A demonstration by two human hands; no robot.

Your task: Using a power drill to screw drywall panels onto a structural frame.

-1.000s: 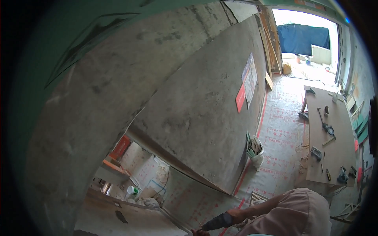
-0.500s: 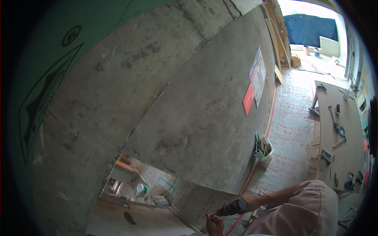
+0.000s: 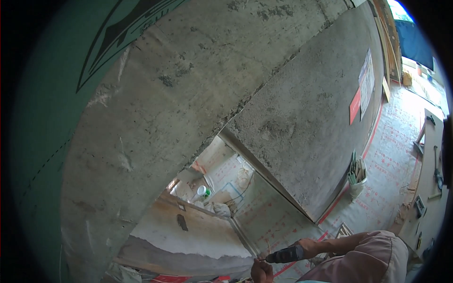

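Observation:
My right hand (image 3: 309, 247) is wrapped round the back end of a dark power drill (image 3: 286, 254) at the lower middle, its nose pointing left. Just beyond that nose, my left hand (image 3: 262, 271) is closed, with fingers and thumb pinched at the drill's tip. What it pinches is too small to make out. My right forearm comes in from the right, in a pale pink sleeve (image 3: 373, 257).
A bare concrete wall (image 3: 302, 118) with a doorway fills the middle. Through the doorway stand a white-and-green bucket (image 3: 202, 190) and several bags. A sack of offcuts (image 3: 357, 181) leans by the wall. At the right edge a wooden table (image 3: 427, 188) holds tools.
My view has swung to the left, so the wall, doorway and table sit further right in the picture. My hands stay together at the drill's tip, slightly further right.

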